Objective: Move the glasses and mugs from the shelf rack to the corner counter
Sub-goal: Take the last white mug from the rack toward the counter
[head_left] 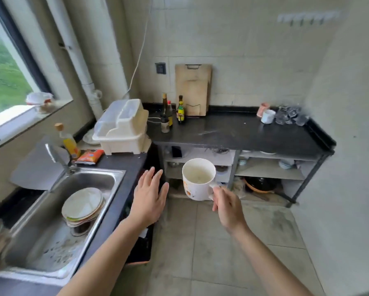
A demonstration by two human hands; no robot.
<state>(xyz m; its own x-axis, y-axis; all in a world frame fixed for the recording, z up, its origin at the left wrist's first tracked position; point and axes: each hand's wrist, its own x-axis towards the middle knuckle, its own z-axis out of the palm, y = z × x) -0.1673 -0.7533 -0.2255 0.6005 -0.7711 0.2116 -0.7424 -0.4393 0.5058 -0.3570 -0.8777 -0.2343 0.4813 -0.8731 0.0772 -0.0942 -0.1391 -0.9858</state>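
White mug point(197, 180) upright, handle rightward

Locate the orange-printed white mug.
Head view, centre: the white mug is held by its handle in the right hand, right of the open left hand.

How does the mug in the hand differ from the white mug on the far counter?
The held mug is gripped by its handle in the right hand; the counter mug rests on the counter beside the glasses. The held mug bears orange marks; the counter mug looks plain. Both are white.
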